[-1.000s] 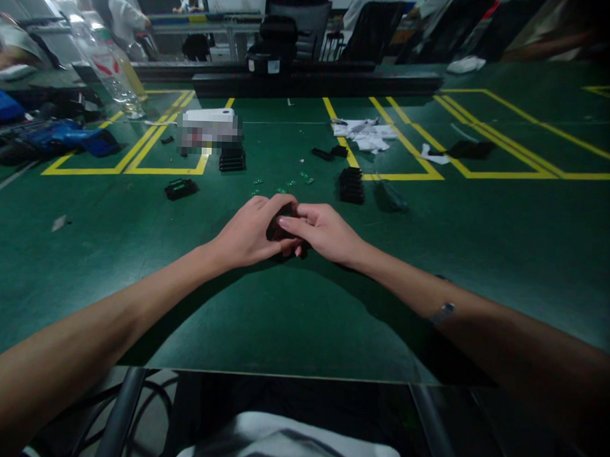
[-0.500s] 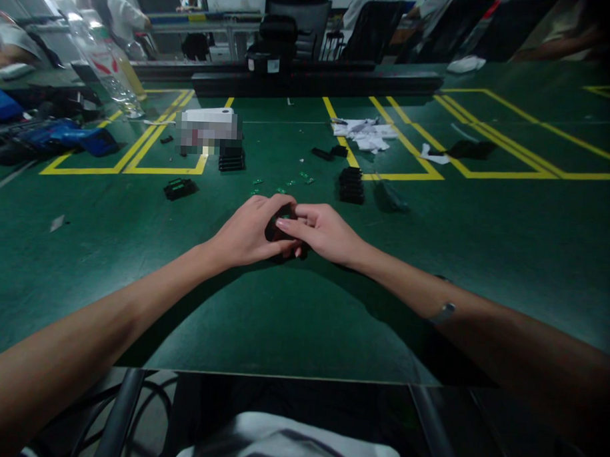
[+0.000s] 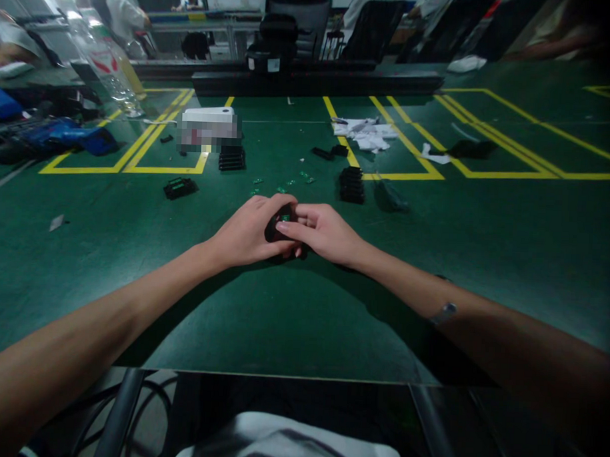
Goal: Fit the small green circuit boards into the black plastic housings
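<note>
My left hand [image 3: 247, 232] is curled around a small black plastic case [image 3: 271, 231], thumb at the near side and fingers at the far side. My right hand [image 3: 329, 235] meets it from the right, its thumb laid over the case and its fingers bent against the far edge. A bit of green circuit board [image 3: 286, 218] shows inside the case, just beyond my right thumb. My fingers hide most of the case. Several loose green circuit boards [image 3: 290, 182] lie on the table just past my hands.
Stacks of black cases stand left [image 3: 231, 158] and right [image 3: 351, 185] on the green table [image 3: 302, 315]. A black case with green inside [image 3: 180, 187] lies left. Farther off are crumpled white paper [image 3: 366, 132], a clear bottle [image 3: 110, 75] and a black rail [image 3: 315, 83]. People sit beyond.
The green board between my hands shows a little more clearly, and my right thumb has shifted slightly. Both hands otherwise stay in place.
</note>
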Tool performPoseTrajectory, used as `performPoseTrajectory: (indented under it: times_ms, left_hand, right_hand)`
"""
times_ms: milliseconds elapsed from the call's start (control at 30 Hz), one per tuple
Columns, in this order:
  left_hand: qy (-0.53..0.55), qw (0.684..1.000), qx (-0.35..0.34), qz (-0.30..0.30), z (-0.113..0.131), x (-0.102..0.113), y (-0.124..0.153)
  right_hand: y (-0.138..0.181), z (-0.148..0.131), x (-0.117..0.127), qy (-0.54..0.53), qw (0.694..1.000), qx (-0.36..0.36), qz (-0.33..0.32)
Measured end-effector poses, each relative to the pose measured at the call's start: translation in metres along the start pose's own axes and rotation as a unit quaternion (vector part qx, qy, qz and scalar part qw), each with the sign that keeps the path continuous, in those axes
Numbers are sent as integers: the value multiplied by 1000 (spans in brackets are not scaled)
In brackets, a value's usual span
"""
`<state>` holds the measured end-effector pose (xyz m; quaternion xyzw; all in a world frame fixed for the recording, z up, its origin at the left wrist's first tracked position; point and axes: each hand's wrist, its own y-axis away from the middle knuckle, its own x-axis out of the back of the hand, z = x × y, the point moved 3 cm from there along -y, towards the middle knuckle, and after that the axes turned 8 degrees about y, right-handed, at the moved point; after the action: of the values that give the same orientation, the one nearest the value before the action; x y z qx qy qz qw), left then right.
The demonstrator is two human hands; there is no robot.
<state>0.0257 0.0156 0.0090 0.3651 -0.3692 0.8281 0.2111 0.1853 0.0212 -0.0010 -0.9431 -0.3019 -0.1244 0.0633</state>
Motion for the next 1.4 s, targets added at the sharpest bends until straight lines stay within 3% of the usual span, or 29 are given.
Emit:
performPoseTrajectory:
  times_ms: [1400]
  left_hand:
    - [8,1000,-5,-2,0,1,1]
  right_hand:
    - [2,-2,0,-12,1000,10,-13]
